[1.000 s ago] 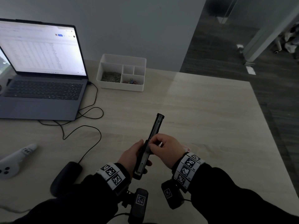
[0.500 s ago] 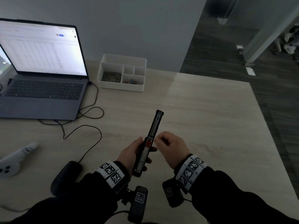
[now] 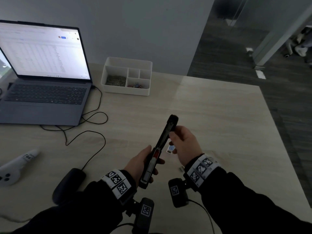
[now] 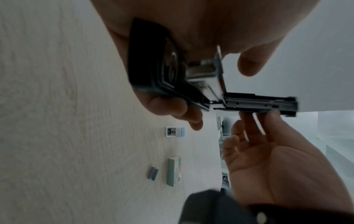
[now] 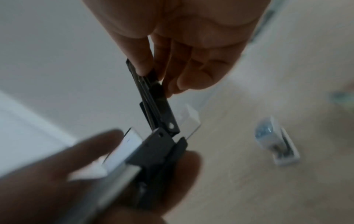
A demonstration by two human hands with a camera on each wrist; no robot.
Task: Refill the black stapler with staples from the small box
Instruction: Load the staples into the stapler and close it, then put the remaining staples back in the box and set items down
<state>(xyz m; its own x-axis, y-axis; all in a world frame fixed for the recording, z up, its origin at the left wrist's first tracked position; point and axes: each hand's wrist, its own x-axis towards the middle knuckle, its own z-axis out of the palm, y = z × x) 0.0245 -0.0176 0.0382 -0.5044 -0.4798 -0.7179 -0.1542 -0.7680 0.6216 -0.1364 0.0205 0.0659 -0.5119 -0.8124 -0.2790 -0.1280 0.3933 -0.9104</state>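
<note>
My left hand (image 3: 154, 156) grips the base of the black stapler (image 3: 164, 135), held above the table and swung fully open. Its silver magazine (image 3: 152, 166) with a red pusher faces up. My right hand (image 5: 151, 71) pinches the far end of the stapler's top arm (image 4: 254, 103) between thumb and fingers. The small staple box's open tray (image 4: 173, 132) lies on the table below the hands, also visible as a white and blue tray (image 3: 170, 149) in the head view. Its sleeve (image 4: 174, 172) and a loose staple strip (image 4: 152, 175) lie beside it.
An open laptop (image 3: 42, 73) stands at the back left, with black cables (image 3: 94, 122) trailing toward me. A white divided organiser (image 3: 126, 76) sits behind the hands. A black mouse (image 3: 69, 183) and a white controller (image 3: 15, 166) lie at the left. The table's edge (image 3: 278, 132) runs along the right.
My right hand left the magazine near the hinge and moved up to the far end of the top arm. The staple box tray beneath the hands now shows.
</note>
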